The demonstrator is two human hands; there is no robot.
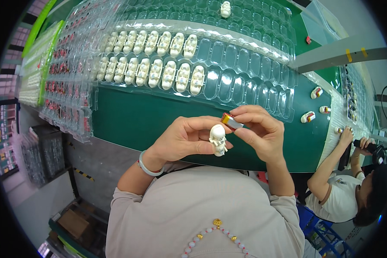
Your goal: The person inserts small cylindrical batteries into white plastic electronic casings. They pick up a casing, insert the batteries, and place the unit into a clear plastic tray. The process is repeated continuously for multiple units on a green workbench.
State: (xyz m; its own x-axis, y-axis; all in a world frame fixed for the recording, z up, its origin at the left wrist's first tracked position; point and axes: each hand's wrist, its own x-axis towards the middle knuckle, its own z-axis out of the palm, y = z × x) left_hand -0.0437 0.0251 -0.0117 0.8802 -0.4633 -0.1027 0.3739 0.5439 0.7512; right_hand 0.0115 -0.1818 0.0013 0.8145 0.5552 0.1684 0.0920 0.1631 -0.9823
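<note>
In front of my body, my left hand (185, 138) is closed round a small white plastic housing (218, 138) with a rounded end and little projecting parts. My right hand (263, 131) pinches a small battery pack (234, 122), silver with yellow and red at one end, between thumb and fingers. The battery pack is held just above the housing, close to the left fingertips; whether the two are joined by a wire I cannot tell. Beyond my hands a clear blister tray (249, 86) holds two rows of similar white housings (169, 74) in its left part.
Another clear tray lies behind, with one white housing (225, 9). Stacked trays with red parts (69, 77) stand at the left of the green table (129, 116). At right, several housings with batteries (308, 117) lie near a grey metal bar (344, 55) and a co-worker (342, 193).
</note>
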